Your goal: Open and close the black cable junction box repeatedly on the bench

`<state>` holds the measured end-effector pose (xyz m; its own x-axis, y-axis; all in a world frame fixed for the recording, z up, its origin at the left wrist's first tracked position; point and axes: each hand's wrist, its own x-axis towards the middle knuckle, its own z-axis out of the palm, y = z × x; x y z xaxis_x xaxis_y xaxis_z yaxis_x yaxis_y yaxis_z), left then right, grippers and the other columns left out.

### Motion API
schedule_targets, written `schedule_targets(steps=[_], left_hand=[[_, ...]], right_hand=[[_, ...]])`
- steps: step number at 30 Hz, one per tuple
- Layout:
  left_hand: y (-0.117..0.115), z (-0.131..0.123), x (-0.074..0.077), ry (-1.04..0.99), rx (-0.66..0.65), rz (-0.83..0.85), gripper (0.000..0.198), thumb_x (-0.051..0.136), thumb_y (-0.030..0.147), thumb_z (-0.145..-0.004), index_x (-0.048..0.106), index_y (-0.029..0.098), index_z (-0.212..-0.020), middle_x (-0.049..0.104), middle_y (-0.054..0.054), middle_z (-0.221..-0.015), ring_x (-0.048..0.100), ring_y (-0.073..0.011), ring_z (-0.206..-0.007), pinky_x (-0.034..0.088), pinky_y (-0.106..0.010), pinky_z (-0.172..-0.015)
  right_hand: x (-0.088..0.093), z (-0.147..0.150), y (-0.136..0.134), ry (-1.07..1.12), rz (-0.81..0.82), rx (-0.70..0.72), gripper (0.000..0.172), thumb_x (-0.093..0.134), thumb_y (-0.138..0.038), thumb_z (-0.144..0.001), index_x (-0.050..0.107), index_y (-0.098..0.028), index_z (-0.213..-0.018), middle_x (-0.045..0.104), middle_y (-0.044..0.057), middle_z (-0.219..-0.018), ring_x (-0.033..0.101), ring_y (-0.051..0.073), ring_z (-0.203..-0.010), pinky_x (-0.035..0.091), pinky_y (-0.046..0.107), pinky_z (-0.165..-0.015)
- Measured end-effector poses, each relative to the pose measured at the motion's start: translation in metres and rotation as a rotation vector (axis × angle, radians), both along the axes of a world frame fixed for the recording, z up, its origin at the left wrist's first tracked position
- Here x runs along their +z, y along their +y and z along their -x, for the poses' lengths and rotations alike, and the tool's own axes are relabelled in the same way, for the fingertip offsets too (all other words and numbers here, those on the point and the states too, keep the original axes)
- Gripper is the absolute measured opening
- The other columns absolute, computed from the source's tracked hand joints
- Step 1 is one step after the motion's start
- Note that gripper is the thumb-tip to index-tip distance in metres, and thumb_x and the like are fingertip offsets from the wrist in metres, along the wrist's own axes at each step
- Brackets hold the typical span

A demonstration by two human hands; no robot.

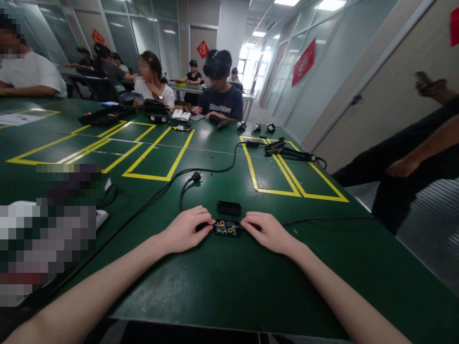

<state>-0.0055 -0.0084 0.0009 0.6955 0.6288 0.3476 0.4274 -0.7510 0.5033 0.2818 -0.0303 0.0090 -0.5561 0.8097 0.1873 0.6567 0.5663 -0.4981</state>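
Note:
An opened black power adapter point(227, 229) lies on the green table in front of me, its circuit board with ring-shaped coils facing up. My left hand point(189, 228) pinches its left end, where a cable seems to enter. At the opposite end, the fingertips of my right hand point(267, 230) are pressed together on the adapter, near a black cable point(322, 218) that runs off to the right. Just beyond sits the loose black case cover point(229, 208), hollow side up. A black mains plug point(195, 177) on a short cable rests behind my left hand.
A long black cable point(154, 195) crosses the table towards a black handheld tool point(294, 153). Yellow tape frames point(147, 177) mark the tabletop. A drill point(220, 123) and several small black-and-white items stand at the far edge. People sit opposite; another person is at the right.

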Motion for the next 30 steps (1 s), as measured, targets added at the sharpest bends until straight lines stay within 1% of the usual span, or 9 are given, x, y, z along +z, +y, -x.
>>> schedule_targets(steps=[6, 9, 12, 15, 21, 24, 27, 29, 30], left_hand=[[-0.002, -0.001, -0.003, -0.059, 0.020, 0.017, 0.010, 0.058, 0.015, -0.098, 0.066, 0.019, -0.095, 0.068, -0.004, -0.093, 0.064, -0.0188, -0.087, 0.050, -0.028, -0.075], [-0.002, -0.002, -0.002, -0.028, 0.023, 0.030, 0.010, 0.058, 0.015, -0.098, 0.066, 0.019, -0.094, 0.068, -0.004, -0.093, 0.064, -0.0191, -0.087, 0.050, -0.029, -0.076], [-0.001, -0.001, 0.001, 0.024, -0.005, 0.022, 0.012, 0.056, 0.015, -0.099, 0.066, 0.019, -0.093, 0.067, -0.004, -0.092, 0.063, -0.0193, -0.089, 0.050, -0.029, -0.078], [-0.001, -0.001, 0.004, 0.080, -0.027, -0.024, 0.016, 0.052, 0.016, -0.100, 0.065, 0.019, -0.092, 0.066, -0.004, -0.091, 0.062, -0.0191, -0.088, 0.049, -0.029, -0.077], [-0.004, -0.002, 0.011, 0.175, -0.053, -0.153, 0.015, 0.054, 0.019, -0.100, 0.068, 0.019, -0.094, 0.067, -0.005, -0.093, 0.061, -0.0199, -0.086, 0.049, -0.031, -0.077], [-0.004, -0.004, 0.008, 0.123, -0.013, -0.137, 0.019, 0.056, 0.025, -0.102, 0.070, 0.019, -0.091, 0.069, -0.005, -0.091, 0.062, -0.0201, -0.086, 0.049, -0.032, -0.077], [-0.001, -0.007, 0.001, -0.007, 0.081, -0.063, 0.031, 0.056, 0.028, -0.104, 0.069, 0.019, -0.078, 0.070, -0.004, -0.086, 0.063, -0.0193, -0.085, 0.051, -0.031, -0.077], [0.002, -0.008, -0.004, -0.048, 0.136, -0.037, 0.027, 0.060, 0.028, -0.102, 0.072, 0.020, -0.080, 0.072, -0.004, -0.086, 0.064, -0.0203, -0.087, 0.052, -0.033, -0.081], [0.003, -0.009, -0.006, -0.061, 0.175, -0.031, 0.020, 0.062, 0.028, -0.100, 0.075, 0.020, -0.088, 0.074, -0.004, -0.090, 0.065, -0.0213, -0.091, 0.054, -0.034, -0.084]], right_hand=[[-0.002, -0.001, 0.001, 0.048, 0.042, 0.005, 0.035, 0.046, -0.035, -0.108, 0.069, -0.020, -0.085, 0.068, 0.005, -0.083, 0.064, 0.019, -0.078, 0.048, 0.030, -0.070], [-0.002, -0.001, 0.000, 0.038, 0.043, 0.003, 0.031, 0.049, -0.033, -0.107, 0.069, -0.020, -0.086, 0.068, 0.005, -0.084, 0.064, 0.020, -0.080, 0.048, 0.031, -0.071], [-0.002, -0.001, 0.000, 0.016, 0.013, 0.007, 0.028, 0.050, -0.031, -0.106, 0.069, -0.020, -0.088, 0.069, 0.006, -0.085, 0.064, 0.020, -0.081, 0.049, 0.032, -0.072], [-0.002, -0.002, 0.000, 0.010, -0.007, 0.018, 0.026, 0.052, -0.029, -0.105, 0.069, -0.021, -0.087, 0.068, 0.006, -0.084, 0.063, 0.020, -0.081, 0.048, 0.032, -0.071], [-0.002, 0.000, 0.002, -0.016, 0.042, -0.012, 0.020, 0.057, -0.025, -0.101, 0.066, -0.021, -0.084, 0.066, 0.002, -0.080, 0.060, 0.017, -0.073, 0.045, 0.029, -0.067], [-0.003, 0.005, 0.002, -0.033, 0.003, -0.065, 0.021, 0.058, -0.025, -0.100, 0.064, -0.022, -0.081, 0.063, 0.001, -0.077, 0.060, 0.017, -0.073, 0.043, 0.028, -0.066], [-0.007, 0.010, 0.002, -0.048, -0.103, -0.186, 0.019, 0.063, -0.029, -0.096, 0.061, -0.022, -0.078, 0.062, 0.000, -0.075, 0.058, 0.017, -0.071, 0.041, 0.029, -0.067], [-0.011, 0.011, 0.004, -0.036, -0.177, -0.296, 0.020, 0.065, -0.034, -0.094, 0.060, -0.022, -0.080, 0.062, 0.000, -0.076, 0.057, 0.017, -0.070, 0.041, 0.030, -0.068], [-0.014, 0.011, 0.005, -0.021, -0.205, -0.344, 0.019, 0.065, -0.036, -0.094, 0.061, -0.022, -0.082, 0.063, 0.001, -0.077, 0.058, 0.018, -0.071, 0.042, 0.031, -0.069]])
